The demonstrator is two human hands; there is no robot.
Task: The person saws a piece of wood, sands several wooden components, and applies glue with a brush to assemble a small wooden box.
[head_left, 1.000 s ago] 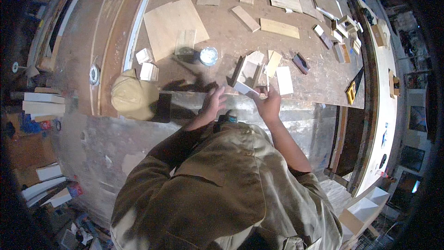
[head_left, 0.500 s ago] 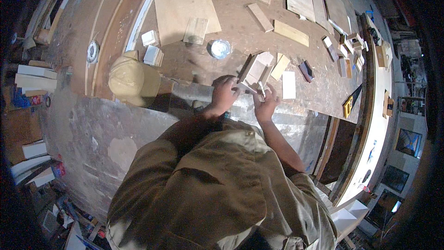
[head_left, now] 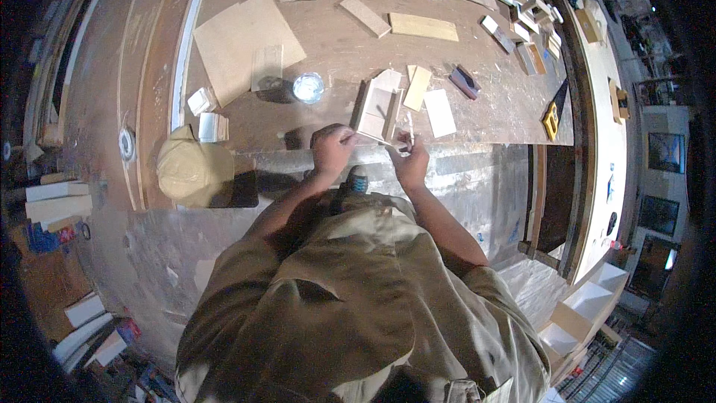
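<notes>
A small open wooden box (head_left: 379, 110) lies at the near edge of the workbench, its low side walls standing up around a flat bottom. My left hand (head_left: 333, 152) is at its near left corner, thumb and fingers pinched together on the end of a thin light strip (head_left: 371, 137) along the box's near end. At the near right corner my right hand (head_left: 411, 166) is closed, with a slim white stick (head_left: 409, 122) standing up from its fingers. Whether that stick is a pencil or a brush is too small to tell. The right fingertips are close to the strip's other end.
Right of the box lie a pale wooden slat (head_left: 418, 88), a white rectangular piece (head_left: 440, 113) and a dark block (head_left: 464, 82). A handsaw (head_left: 553, 118) rests farther right. Leftward are a round clear container (head_left: 308, 88), a plywood sheet (head_left: 242, 48) and a tan cap (head_left: 185, 168).
The whole view has shifted, so the bench things sit farther left in the picture. My hands remain by the box's near end, with the strip showing more plainly between them.
</notes>
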